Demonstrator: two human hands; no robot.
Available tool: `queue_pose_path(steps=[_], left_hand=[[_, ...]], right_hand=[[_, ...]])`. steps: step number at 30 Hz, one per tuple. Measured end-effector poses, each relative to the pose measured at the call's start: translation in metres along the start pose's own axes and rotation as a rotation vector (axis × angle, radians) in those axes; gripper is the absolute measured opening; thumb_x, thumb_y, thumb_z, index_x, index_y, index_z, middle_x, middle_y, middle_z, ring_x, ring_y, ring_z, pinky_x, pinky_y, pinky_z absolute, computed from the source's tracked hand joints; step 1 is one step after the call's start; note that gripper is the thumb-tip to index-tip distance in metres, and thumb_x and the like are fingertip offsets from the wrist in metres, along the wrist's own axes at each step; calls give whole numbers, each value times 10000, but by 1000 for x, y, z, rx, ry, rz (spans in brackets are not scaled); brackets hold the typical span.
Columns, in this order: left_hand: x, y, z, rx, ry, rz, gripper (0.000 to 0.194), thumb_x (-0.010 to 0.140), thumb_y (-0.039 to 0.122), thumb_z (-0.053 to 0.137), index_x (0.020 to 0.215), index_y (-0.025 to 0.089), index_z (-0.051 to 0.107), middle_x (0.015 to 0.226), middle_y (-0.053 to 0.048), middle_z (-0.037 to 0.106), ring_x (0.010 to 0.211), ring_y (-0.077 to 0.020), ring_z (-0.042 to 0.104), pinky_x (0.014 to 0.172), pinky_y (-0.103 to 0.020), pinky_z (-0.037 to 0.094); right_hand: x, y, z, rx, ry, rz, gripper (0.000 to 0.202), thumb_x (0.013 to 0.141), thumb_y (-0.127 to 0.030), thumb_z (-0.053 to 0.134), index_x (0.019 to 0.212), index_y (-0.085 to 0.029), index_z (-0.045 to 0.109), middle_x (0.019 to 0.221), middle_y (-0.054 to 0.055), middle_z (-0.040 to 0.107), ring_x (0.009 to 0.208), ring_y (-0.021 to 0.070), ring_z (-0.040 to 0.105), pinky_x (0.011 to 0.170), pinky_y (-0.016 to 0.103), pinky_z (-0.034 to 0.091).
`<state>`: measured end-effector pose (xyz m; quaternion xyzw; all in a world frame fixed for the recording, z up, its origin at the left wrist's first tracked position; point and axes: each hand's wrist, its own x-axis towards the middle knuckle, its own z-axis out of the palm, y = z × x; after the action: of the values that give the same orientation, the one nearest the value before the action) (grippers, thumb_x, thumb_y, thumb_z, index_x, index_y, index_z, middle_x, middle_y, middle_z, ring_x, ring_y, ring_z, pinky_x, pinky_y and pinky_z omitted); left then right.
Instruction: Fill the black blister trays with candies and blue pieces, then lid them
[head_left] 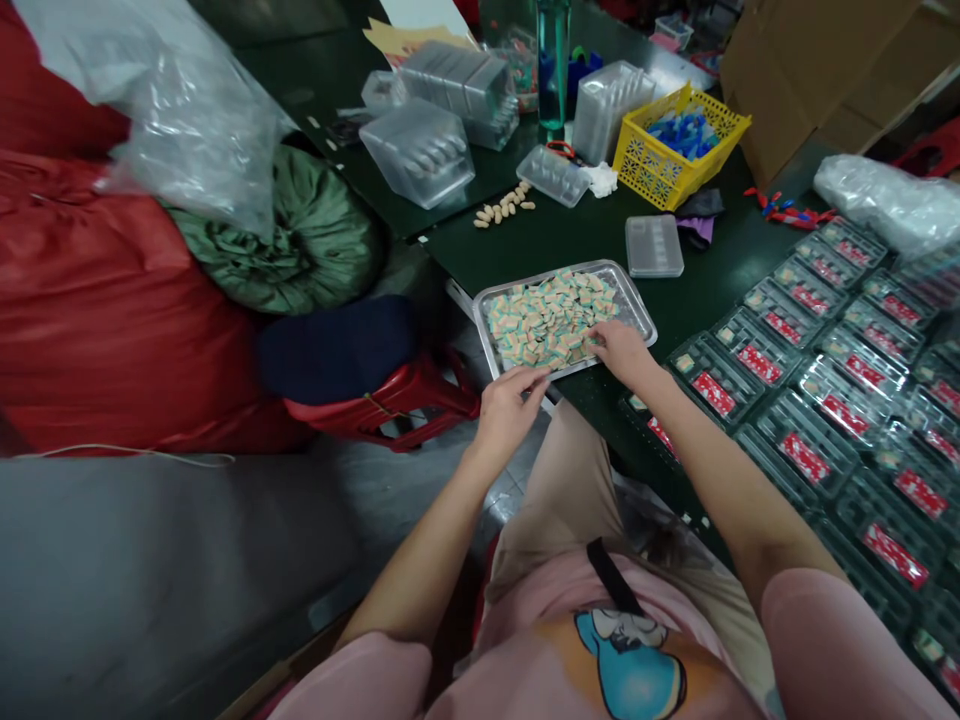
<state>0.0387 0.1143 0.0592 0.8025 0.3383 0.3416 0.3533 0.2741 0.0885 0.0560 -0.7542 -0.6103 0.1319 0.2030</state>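
A metal tray (642,322) sits at the near edge of the dark green table, heaped with small flat pieces (551,312) in pale orange, white and green. My right hand (619,350) reaches over the tray's right side, its fingertips pinched together at the pieces; what lies between them is too small to make out. At the tray's front left corner is my left hand (512,402), thumb and fingers brought close together near the rim. Whether a piece is in the left fingers I cannot see.
Clear plastic trays with red-and-white inserts (804,457) cover the table's right side. Peanuts (504,208), a clear lidded box (654,247), a yellow basket (670,150) and stacked clear containers (420,150) stand behind the metal tray. A red stool (390,405) is at left.
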Motion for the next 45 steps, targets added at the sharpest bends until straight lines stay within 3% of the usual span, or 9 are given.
queue_pose_path(steps=[5,11,15,24,28,32,36,40,45], left_hand=[[-1,0,0,-6,8,-4,208,878,247,629,1036,212,760,998,-82,757,911,-201,694,867,-333,532],[-1,1,2,-35,14,4,197,871,230,635,1021,213,762,997,-82,759,912,-202,697,862,-337,535],[-1,3,5,-48,8,15,192,872,224,632,1010,208,764,990,-86,759,920,-208,697,857,-340,534],[-2,3,9,-14,2,48,190,891,235,610,1011,215,756,1000,-79,756,944,-208,693,878,-355,532],[-2,7,9,-15,9,39,188,890,234,608,1002,210,757,1004,-84,755,947,-212,692,882,-363,532],[1,12,11,-51,17,2,191,879,224,611,998,215,761,1004,-78,756,925,-203,691,866,-348,534],[12,14,21,-184,49,-110,234,834,231,650,1041,218,759,1013,-67,753,870,-189,687,824,-325,540],[27,16,36,-494,102,-316,335,777,280,699,1101,205,738,1020,-56,753,820,-177,686,800,-320,548],[32,19,41,-756,148,-461,247,699,313,765,893,161,756,796,-35,738,737,-156,673,719,-274,532]], right_hand=[[0,-2,4,-31,7,-36,68,813,-114,611,839,-160,654,928,89,600,859,215,559,782,307,435],[2,-6,3,23,-44,49,130,788,-90,625,895,-160,648,830,47,609,791,197,555,754,294,421],[0,-14,-1,-13,-75,78,60,810,-130,621,841,-162,660,899,75,617,817,207,565,762,305,426],[-7,-35,-3,-120,-92,65,172,879,-152,527,989,-154,660,988,119,650,928,238,589,833,322,439],[-3,-30,0,-80,-88,101,134,859,-150,539,874,-159,671,942,105,659,903,229,593,829,320,440],[-3,-15,-5,109,18,101,80,813,-145,578,822,-155,657,864,74,650,831,198,584,802,311,446],[-7,-6,-12,496,110,89,74,781,-219,614,820,-164,646,768,22,638,714,160,569,721,296,459],[-16,-20,-11,891,36,70,176,735,-337,685,808,-182,647,731,-8,653,698,145,593,698,285,482],[-27,-40,-6,1108,-46,47,237,716,-369,739,845,-190,652,785,5,698,745,160,654,776,326,520]])
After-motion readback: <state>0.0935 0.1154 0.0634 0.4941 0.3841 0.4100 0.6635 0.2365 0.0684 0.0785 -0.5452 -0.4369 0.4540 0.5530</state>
